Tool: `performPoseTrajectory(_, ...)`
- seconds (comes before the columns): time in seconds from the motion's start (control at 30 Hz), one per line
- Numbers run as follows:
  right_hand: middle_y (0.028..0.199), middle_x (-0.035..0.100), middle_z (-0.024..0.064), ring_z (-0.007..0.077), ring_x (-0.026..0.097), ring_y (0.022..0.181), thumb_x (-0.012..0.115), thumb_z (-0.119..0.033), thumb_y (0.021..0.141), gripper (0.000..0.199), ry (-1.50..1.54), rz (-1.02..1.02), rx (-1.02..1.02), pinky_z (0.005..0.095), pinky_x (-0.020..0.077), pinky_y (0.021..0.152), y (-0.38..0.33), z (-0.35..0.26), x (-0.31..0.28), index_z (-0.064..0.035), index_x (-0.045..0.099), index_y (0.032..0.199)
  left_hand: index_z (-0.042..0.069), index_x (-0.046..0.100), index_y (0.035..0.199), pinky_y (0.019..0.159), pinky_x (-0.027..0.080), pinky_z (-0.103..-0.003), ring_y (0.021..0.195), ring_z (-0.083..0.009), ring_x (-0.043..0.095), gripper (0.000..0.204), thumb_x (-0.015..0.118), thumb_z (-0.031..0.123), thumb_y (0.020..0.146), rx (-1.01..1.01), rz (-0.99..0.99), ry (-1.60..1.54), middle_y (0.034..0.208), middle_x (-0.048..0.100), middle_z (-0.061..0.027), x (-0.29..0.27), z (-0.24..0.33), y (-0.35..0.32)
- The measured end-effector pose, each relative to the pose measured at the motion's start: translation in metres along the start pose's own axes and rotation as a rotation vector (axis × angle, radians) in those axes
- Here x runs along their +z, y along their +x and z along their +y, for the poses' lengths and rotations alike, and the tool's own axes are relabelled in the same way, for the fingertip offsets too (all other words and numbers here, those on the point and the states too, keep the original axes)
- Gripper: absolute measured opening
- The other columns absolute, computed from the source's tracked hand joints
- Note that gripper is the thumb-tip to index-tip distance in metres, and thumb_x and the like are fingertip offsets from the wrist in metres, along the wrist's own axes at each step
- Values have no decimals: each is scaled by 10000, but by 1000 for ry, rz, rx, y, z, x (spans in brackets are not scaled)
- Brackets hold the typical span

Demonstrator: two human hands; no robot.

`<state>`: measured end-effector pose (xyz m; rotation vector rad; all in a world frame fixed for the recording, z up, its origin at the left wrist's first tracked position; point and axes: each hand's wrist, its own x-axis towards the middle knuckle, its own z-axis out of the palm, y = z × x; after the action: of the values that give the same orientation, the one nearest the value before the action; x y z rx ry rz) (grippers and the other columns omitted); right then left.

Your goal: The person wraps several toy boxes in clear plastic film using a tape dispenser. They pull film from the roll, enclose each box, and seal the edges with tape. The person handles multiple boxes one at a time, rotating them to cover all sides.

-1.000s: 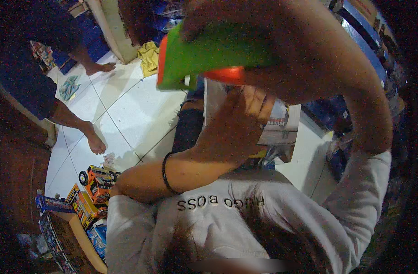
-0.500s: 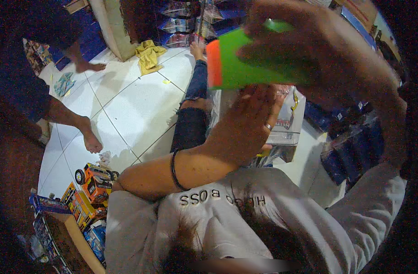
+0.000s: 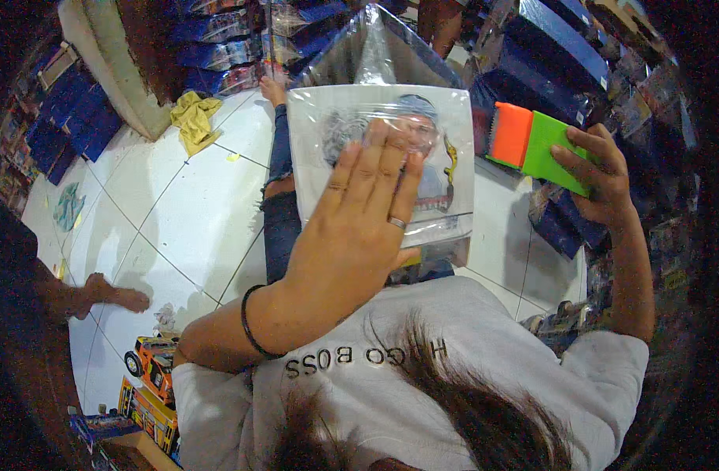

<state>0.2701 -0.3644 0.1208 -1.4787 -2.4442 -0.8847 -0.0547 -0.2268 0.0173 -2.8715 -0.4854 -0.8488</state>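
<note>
A white, picture-printed box (image 3: pixel 308 149) wrapped in clear, shiny plastic sits in front of me. My left hand (image 3: pixel 359 188) lies flat on its top, fingers stretched out, covering part of the picture. Off to the right, my right hand (image 3: pixel 603 169) grips a green-and-orange tape dispenser (image 3: pixel 552 141) by its green end. The toothed edge at its orange end points left, apart from the box. I cannot make out any tape coming from it.
My leg in torn dark jeans (image 3: pixel 279 228) stretches along the box's left side. A yellow cloth (image 3: pixel 193 122) lies on white tiles. Toy trucks (image 3: pixel 151 365) and an open carton (image 3: pixel 136 451) stand lower left, near another person's foot (image 3: pixel 112 297). Blue wrapped packages (image 3: pixel 532 59) are stacked at right.
My right hand has carried the tape dispenser from over the box out to the right. My left hand stays flat on the box, whose top shows more now. The view has shifted.
</note>
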Motion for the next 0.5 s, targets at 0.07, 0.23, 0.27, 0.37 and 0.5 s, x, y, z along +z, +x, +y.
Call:
performPoseTrajectory(0.07,1164,598,144,313,584,935,694,-39,523,654,8,-36,78,405,491,809,-4,-2,7,-172,686,1163,-68,305,1423,1166,150,-465,1410,-408,216,1012,708,494,685,3,-6,-40,1493,266,-269,0,-4,-5)
performPoseTrajectory(0.23,1129,603,144,331,592,1001,732,-65,601,642,13,-205,79,429,479,888,18,-4,38,-197,642,1223,-84,296,1419,1161,164,-476,1398,-428,231,999,704,475,698,61,68,167,1483,266,-287,18,-7,-4)
performPoseTrajectory(0.27,1096,620,145,342,595,1020,743,-105,625,615,80,-216,97,431,485,886,22,-2,46,-189,640,1226,-87,309,1410,1158,172,-477,1393,-427,243,986,708,466,697,77,122,200,1476,278,-289,20,-7,-3)
performPoseTrajectory(0.37,1023,652,143,340,607,1036,745,-218,666,533,-538,-1133,-272,418,502,857,29,3,106,-131,651,1183,-92,370,1373,1150,198,-477,1372,-411,301,928,724,434,695,84,174,169,1440,341,-294,17,-2,-7)
performPoseTrajectory(0.5,940,657,162,363,643,931,677,-244,741,329,99,-1184,59,445,511,811,-15,-3,219,-58,649,1011,-19,478,1336,1146,180,-516,1333,-351,406,787,692,472,759,162,168,-73,1387,470,-216,-1,2,-30)
